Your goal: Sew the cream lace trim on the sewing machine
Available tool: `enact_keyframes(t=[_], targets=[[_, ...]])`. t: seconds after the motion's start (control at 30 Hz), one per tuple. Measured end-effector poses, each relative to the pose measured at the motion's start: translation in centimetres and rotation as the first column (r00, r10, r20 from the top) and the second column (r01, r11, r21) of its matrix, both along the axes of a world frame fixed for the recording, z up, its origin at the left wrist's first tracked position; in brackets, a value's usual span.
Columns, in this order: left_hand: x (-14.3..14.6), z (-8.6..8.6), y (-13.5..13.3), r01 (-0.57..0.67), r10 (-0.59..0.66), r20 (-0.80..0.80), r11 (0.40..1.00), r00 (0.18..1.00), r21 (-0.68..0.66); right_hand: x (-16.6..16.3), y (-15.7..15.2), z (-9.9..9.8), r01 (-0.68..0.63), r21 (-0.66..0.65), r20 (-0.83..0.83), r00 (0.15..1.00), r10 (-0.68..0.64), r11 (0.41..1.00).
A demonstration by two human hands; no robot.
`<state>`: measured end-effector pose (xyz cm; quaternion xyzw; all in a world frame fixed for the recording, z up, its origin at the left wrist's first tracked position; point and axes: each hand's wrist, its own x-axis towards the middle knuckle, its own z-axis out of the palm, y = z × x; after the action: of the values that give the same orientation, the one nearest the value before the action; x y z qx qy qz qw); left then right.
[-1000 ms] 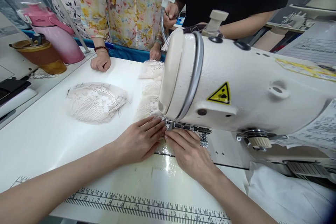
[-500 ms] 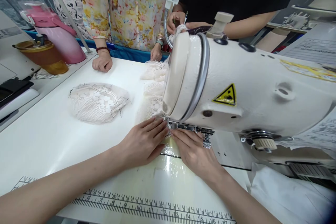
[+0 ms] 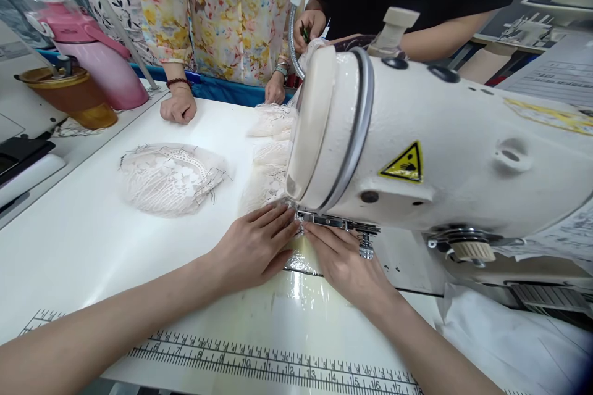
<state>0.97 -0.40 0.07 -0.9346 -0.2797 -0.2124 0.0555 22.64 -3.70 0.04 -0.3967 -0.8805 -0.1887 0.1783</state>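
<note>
A white sewing machine (image 3: 333, 129) reaches in from the right, its head over the table. My left hand (image 3: 257, 241) lies flat with fingers outstretched, the tips on white lace fabric (image 3: 266, 185) beside the needle area. On the other side, my right hand (image 3: 340, 259) rests flat, its fingertips near the metal presser parts (image 3: 333, 222) and partly hidden under them. The lace runs back along the left of the machine head. Whatever fabric lies right under the fingertips is mostly hidden. A separate lace piece (image 3: 171, 179) with loose dark threads lies to the left.
A printed ruler (image 3: 278, 364) crosses the table's front edge. At the back left stand a pink bottle (image 3: 92, 62) and a brown cup (image 3: 74, 95). Another person's fist (image 3: 178, 105) rests on the far edge; a second person's hand (image 3: 312, 24) is behind the machine. White cloth (image 3: 500, 333) lies at right.
The view has shifted slightly. Both my hands stay in nearly the same place by the needle area, and the lace shows no clear movement.
</note>
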Motion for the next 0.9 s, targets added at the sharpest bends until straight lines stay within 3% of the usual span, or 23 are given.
enact_keyframes(t=[0.2,0.53,0.9], targets=[[0.15,0.1,0.18,-0.018,0.017,-0.035,1.0,0.999,-0.02,0.07,0.09,-0.12,0.035,-0.024,0.018,0.999,-0.035,0.999],[0.42,0.17,-0.4,-0.013,0.013,0.001,0.996,1.0,0.088,-0.17,0.12,0.22,0.089,-0.038,0.001,0.996,-0.089,0.995],[-0.41,-0.14,-0.13,-0.014,0.014,-0.023,1.0,1.0,0.015,-0.65,-0.39,0.03,0.143,-0.133,-0.069,0.986,-0.153,0.981]])
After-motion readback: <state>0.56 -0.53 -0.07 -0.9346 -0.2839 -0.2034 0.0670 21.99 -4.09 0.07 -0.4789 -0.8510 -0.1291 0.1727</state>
